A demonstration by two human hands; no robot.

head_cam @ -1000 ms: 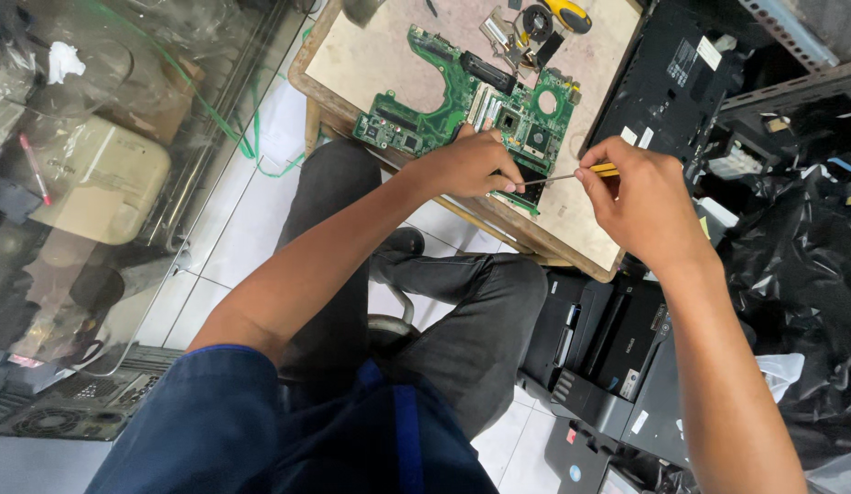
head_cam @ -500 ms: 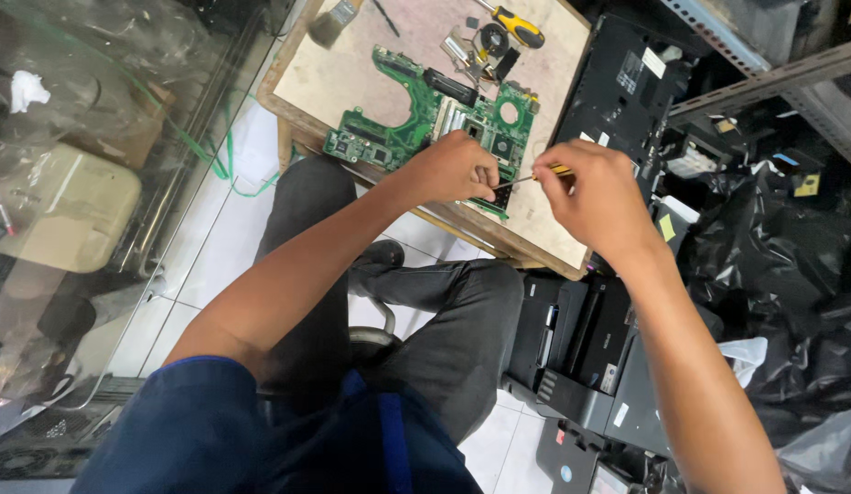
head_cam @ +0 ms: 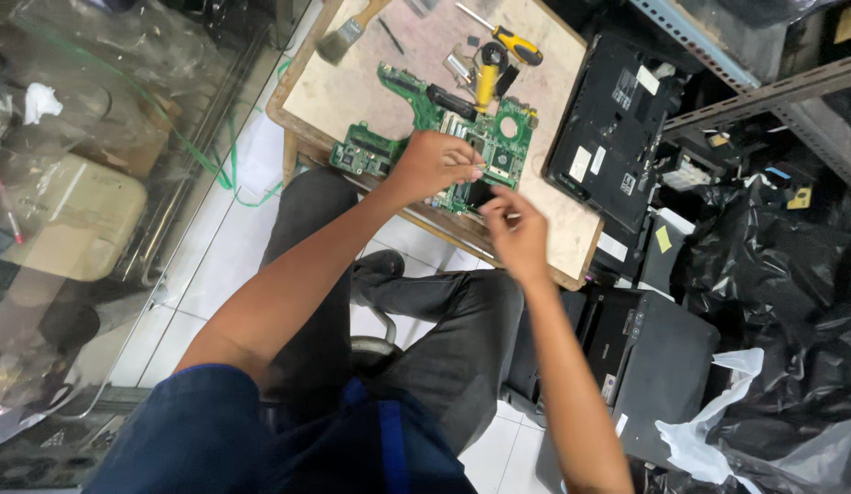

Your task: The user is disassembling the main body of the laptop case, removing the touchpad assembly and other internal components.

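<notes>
While lying flat on the wooden desk (head_cam: 371, 82), steadying the green laptop motherboard (head_cam: 416, 137) with curled left hand (head_cam: 430, 165); right hand (head_cam: 512, 233) at its near edge, pinching something unclear; yellow-handled screwdrivers (head_cam: 508, 41) resting beyond.

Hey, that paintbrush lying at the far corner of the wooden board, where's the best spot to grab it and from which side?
Take the paintbrush by its wooden handle, coming from above at the far end. It lies flat on the wooden board, handle angled away toward the top edge of view and bristles toward the near-left corner. The handle is slim and bare, clear of the green circuit board, so fingers could probably close across it.
</notes>
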